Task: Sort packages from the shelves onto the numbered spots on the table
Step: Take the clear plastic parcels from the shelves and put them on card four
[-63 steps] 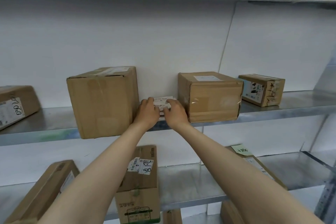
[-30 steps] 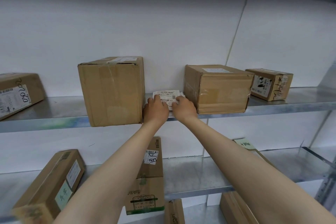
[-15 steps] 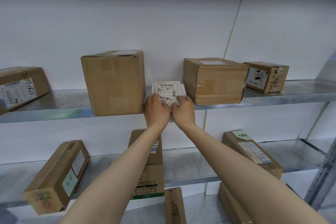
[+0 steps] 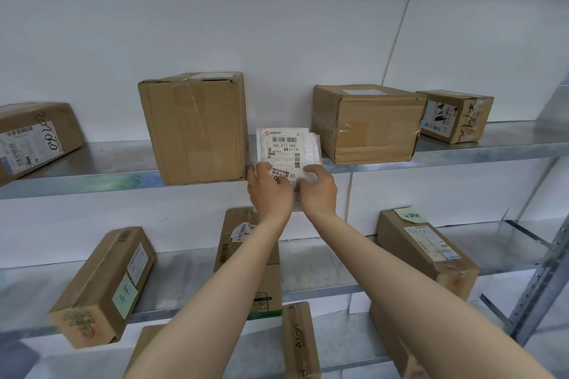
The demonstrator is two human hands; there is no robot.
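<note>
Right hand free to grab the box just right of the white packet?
Probably not yet: the right hand grips the packet along with the left hand. The box sits close beside it, nothing between, so reach looks fine once it lets go.

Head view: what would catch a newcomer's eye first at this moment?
The white labelled package at the centre draws the eye, held up at the front edge of the upper shelf with the left hand and right hand gripping its lower end. It stands in the gap between a tall cardboard box on its left and a wider cardboard box on its right.
</note>
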